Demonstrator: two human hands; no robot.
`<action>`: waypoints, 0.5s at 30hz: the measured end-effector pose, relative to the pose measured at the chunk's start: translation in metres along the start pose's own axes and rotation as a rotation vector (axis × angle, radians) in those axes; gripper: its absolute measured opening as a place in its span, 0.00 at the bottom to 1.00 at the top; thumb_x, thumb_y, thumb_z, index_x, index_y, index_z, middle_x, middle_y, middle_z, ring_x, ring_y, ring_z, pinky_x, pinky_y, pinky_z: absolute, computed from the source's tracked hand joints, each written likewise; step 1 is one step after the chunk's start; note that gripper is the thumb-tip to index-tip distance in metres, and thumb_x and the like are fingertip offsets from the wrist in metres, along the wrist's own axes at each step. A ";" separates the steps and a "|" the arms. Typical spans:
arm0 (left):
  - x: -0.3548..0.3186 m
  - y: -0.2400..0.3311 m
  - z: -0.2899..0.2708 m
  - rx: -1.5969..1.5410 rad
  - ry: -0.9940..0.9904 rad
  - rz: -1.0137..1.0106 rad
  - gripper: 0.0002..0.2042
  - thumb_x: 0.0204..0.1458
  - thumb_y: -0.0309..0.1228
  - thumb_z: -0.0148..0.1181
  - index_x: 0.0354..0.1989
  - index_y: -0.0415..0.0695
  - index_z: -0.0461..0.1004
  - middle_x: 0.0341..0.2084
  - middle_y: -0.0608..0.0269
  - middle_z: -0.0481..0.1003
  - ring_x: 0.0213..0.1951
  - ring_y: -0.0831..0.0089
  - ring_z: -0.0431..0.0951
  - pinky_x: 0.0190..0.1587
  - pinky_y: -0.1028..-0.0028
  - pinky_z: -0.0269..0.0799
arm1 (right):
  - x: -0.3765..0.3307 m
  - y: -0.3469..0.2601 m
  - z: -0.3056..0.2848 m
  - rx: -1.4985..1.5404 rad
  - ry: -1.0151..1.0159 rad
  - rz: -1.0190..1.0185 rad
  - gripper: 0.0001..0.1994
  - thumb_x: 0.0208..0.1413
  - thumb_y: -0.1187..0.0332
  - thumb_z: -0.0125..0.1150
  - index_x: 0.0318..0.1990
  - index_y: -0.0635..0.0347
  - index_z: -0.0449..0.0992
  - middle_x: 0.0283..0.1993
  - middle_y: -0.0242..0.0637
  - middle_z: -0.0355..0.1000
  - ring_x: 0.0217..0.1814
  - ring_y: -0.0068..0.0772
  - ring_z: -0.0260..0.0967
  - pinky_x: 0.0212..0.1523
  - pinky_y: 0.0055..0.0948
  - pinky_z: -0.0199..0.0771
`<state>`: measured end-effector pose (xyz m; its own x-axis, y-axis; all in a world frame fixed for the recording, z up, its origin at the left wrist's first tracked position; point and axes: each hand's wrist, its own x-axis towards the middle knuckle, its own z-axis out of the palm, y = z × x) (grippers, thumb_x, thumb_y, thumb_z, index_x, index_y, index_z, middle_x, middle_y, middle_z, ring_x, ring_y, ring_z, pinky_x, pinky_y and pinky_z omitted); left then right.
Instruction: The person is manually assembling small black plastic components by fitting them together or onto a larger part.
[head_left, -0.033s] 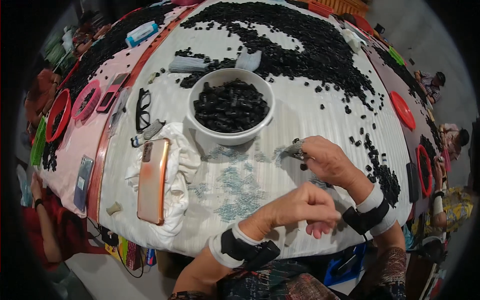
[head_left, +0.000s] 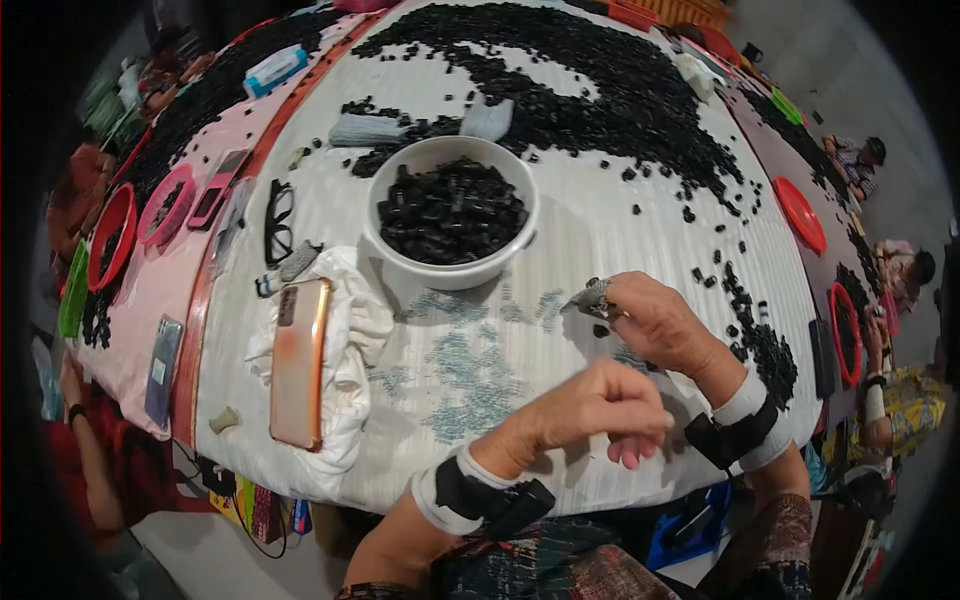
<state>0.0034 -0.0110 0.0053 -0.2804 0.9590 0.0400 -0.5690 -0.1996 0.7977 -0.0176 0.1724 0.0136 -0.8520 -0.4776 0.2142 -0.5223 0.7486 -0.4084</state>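
My right hand (head_left: 655, 318) hovers over the pale striped cloth, right of the white bowl. Its fingers are bent together, and a grey finger cover (head_left: 590, 297) sits at the tips. Dark specks show at those fingertips; whether they are gripped is unclear. Just below lies a small black piece (head_left: 600, 330). My left hand (head_left: 600, 405) is nearer me, fingers curled inward; what they hold, if anything, is hidden. Short black tube-like pieces (head_left: 450, 210) heap up in the white bowl (head_left: 450, 275). Tiny blue-green marks (head_left: 475, 385) cover the cloth between bowl and hands.
A phone (head_left: 300, 365) rests on a crumpled white cloth (head_left: 350, 300) at the left, with eyeglasses (head_left: 280, 222) beyond. More black pieces (head_left: 570, 110) spread across the far side, and a smaller pile (head_left: 765, 365) lies right of my hand. Other people sit along both sides.
The whole view has shifted slightly, so the table things appear a little further left. The black piece below my right hand stands out more clearly apart from the fingers.
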 end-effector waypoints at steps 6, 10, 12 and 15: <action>0.001 -0.001 -0.011 -0.057 0.611 0.430 0.16 0.52 0.40 0.49 0.26 0.38 0.71 0.18 0.59 0.69 0.20 0.73 0.71 0.22 0.73 0.70 | -0.039 0.002 -0.014 0.102 0.113 0.155 0.08 0.44 0.80 0.53 0.34 0.64 0.67 0.30 0.44 0.66 0.32 0.47 0.66 0.34 0.36 0.68; 0.003 0.000 -0.021 -0.051 0.775 0.561 0.18 0.54 0.44 0.48 0.22 0.40 0.70 0.17 0.61 0.69 0.18 0.74 0.69 0.22 0.73 0.68 | -0.062 0.008 -0.023 0.132 0.170 0.269 0.06 0.48 0.79 0.53 0.35 0.65 0.68 0.29 0.41 0.66 0.26 0.36 0.66 0.27 0.30 0.67; 0.003 0.000 -0.020 -0.076 0.872 0.554 0.18 0.53 0.45 0.50 0.22 0.41 0.70 0.17 0.62 0.69 0.17 0.74 0.68 0.22 0.73 0.67 | -0.069 0.008 -0.026 0.180 0.234 0.316 0.05 0.49 0.79 0.54 0.35 0.66 0.68 0.28 0.40 0.67 0.26 0.30 0.67 0.26 0.27 0.68; 0.003 0.002 -0.017 -0.077 0.888 0.568 0.18 0.53 0.44 0.51 0.21 0.42 0.70 0.17 0.63 0.68 0.18 0.74 0.68 0.22 0.73 0.66 | -0.074 0.005 -0.032 0.148 0.245 0.317 0.06 0.49 0.79 0.54 0.35 0.67 0.67 0.28 0.41 0.67 0.27 0.32 0.68 0.27 0.27 0.68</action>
<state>-0.0120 -0.0121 -0.0037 -0.9682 0.2357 -0.0841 -0.2157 -0.6153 0.7582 0.0418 0.2256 0.0239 -0.9622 -0.0977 0.2542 -0.2375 0.7580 -0.6075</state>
